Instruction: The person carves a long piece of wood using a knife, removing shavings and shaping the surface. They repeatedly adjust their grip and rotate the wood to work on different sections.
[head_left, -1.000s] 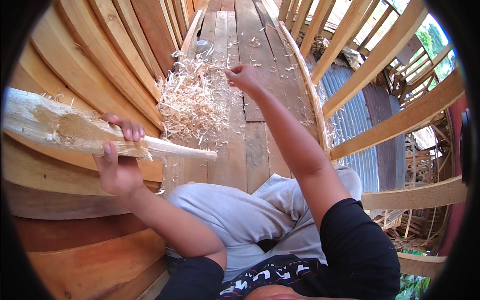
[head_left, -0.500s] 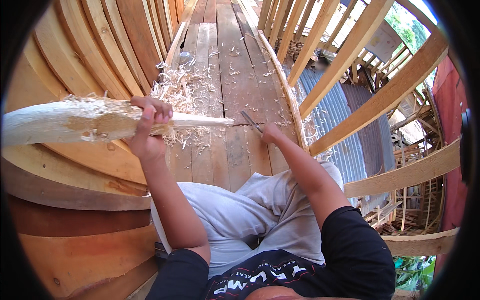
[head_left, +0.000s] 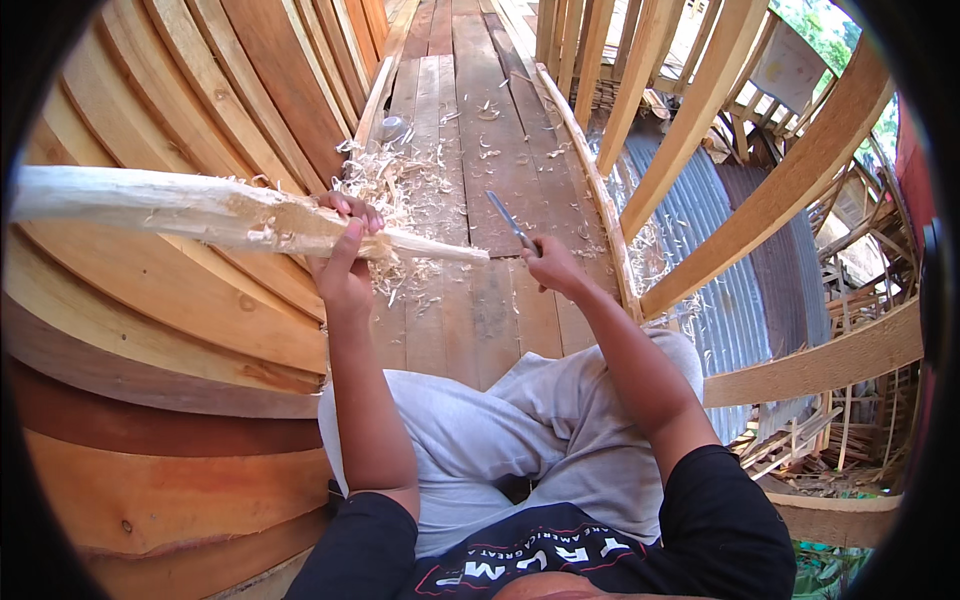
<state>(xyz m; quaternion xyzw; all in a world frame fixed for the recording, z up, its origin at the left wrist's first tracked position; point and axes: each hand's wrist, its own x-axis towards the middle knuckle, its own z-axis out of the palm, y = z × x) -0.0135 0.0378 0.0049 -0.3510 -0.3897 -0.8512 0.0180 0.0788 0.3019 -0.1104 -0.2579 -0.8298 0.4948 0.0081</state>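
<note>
A long, pale, roughly shaved piece of wood (head_left: 160,208) reaches in from the left edge and narrows to a thin end beside the middle of the walkway. My left hand (head_left: 345,245) is wrapped around it near where it narrows, thumb on the near side. A knife (head_left: 510,219) with a bare metal blade is gripped in my right hand (head_left: 553,266), its handle mostly covered by the fingers. The blade points up and away to the left. Knife and wood are apart, the wood's thin end lying just left of my right hand.
Curled wood shavings (head_left: 400,190) are heaped on the plank floor (head_left: 490,310), with a small grey round object (head_left: 393,128) beyond them. A plank wall (head_left: 160,290) rises on the left. Slanted wooden railing posts (head_left: 690,130) stand on the right, above a corrugated metal roof (head_left: 715,270).
The view has shifted slightly left. The knife blade has swung up and away from the wood's tip, more of my right hand showing. My left hand keeps its hold.
</note>
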